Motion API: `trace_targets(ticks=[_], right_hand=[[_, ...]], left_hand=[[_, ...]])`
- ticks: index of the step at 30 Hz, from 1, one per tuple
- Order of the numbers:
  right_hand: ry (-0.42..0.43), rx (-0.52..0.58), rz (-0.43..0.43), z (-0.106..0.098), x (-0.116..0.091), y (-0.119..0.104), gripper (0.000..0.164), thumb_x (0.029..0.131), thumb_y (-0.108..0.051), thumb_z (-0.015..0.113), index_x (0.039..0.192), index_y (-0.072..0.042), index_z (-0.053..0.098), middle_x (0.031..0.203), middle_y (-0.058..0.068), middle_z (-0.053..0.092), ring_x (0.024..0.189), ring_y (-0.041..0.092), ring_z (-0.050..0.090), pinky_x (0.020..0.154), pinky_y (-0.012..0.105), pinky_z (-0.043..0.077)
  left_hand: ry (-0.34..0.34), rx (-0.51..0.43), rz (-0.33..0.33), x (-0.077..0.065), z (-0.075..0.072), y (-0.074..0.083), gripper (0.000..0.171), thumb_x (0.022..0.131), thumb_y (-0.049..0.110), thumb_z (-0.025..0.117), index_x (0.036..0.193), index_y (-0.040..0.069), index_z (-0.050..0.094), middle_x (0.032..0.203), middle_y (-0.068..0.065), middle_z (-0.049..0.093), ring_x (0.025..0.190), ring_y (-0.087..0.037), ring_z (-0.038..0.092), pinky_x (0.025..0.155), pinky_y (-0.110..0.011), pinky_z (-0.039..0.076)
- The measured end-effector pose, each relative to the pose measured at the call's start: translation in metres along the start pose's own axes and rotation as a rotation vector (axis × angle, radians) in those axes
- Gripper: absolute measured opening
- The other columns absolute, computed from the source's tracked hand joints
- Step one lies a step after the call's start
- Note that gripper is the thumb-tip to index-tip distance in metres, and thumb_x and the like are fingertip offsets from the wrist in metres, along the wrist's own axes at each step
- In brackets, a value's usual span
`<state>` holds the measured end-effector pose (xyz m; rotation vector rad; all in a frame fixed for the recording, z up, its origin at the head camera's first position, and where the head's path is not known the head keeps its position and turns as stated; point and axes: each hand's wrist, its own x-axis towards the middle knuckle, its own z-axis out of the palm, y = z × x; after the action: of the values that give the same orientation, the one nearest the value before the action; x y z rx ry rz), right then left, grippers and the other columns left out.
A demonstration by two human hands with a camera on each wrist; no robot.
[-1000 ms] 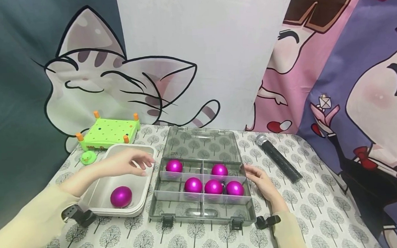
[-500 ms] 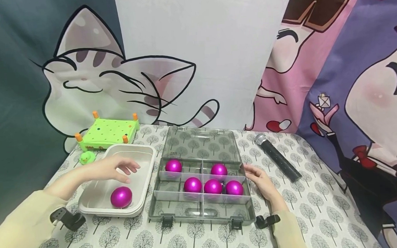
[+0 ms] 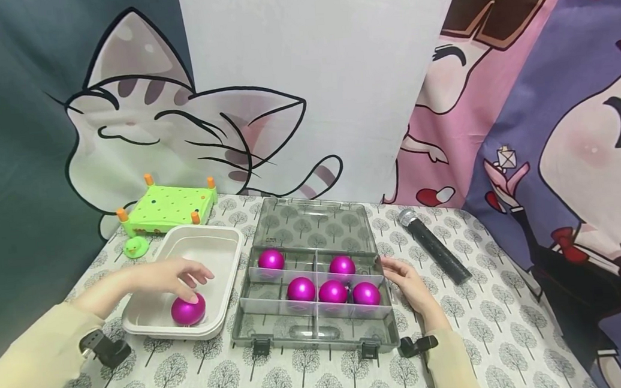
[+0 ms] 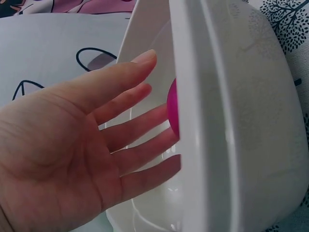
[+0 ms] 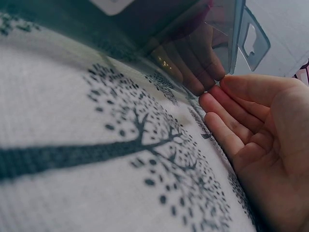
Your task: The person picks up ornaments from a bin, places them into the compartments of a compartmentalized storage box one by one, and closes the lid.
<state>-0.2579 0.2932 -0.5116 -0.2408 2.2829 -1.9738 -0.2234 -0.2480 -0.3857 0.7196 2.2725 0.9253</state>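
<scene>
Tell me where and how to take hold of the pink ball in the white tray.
Come from above and pinch the pink ball across its widest part, thumb on one side and fingers on the other. It is round and glossy, so a grip near the top would likely slip. The white tray has walls that block a low sideways approach, and the left hand already rests its fingertips on top.

No legible text or labels.

Left hand (image 3: 172,276) on magenta ball (image 3: 187,310) in white tray (image 3: 222,248), right hand (image 3: 411,286) touching compartment box (image 3: 298,333)
</scene>
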Motion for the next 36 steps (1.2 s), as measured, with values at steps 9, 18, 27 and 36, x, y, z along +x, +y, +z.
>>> trace_targets(ticks=[9,18,27,36], right_hand=[[-0.010,-0.009,-0.012,-0.001,0.001,0.002,0.046,0.095,-0.006,0.057,0.135,0.014,0.045,0.128,0.015,0.063,0.103,-0.002,0.063,0.094,0.014,0.047],[-0.012,-0.016,-0.016,-0.002,0.001,0.004,0.047,0.096,-0.006,0.057,0.135,0.015,0.044,0.110,-0.017,0.067,0.103,-0.003,0.063,0.094,0.013,0.046],[-0.024,-0.012,-0.027,-0.002,0.002,0.004,0.046,0.096,-0.006,0.056,0.135,0.015,0.044,0.114,-0.013,0.067,0.103,-0.002,0.062,0.095,0.013,0.046],[-0.018,-0.014,-0.012,-0.002,0.001,0.001,0.048,0.095,-0.006,0.056,0.136,0.015,0.043,0.107,-0.021,0.066,0.103,-0.004,0.062,0.095,0.012,0.045]], left_hand=[[-0.086,0.005,-0.100,-0.002,0.005,0.003,0.056,0.078,0.014,0.075,0.127,-0.005,0.056,0.127,-0.026,0.058,0.116,-0.041,0.057,0.089,-0.042,0.055],[-0.133,0.018,-0.190,-0.001,0.010,0.004,0.054,0.073,0.001,0.077,0.124,0.002,0.060,0.120,-0.016,0.062,0.102,-0.024,0.060,0.078,-0.033,0.057],[-0.129,-0.013,-0.215,-0.002,0.012,0.004,0.050,0.072,-0.004,0.075,0.120,0.001,0.063,0.112,-0.009,0.064,0.092,-0.016,0.061,0.071,-0.028,0.057],[-0.087,0.018,-0.167,-0.006,0.004,0.013,0.051,0.072,-0.001,0.076,0.121,0.001,0.062,0.114,-0.011,0.063,0.098,-0.020,0.060,0.077,-0.031,0.054]])
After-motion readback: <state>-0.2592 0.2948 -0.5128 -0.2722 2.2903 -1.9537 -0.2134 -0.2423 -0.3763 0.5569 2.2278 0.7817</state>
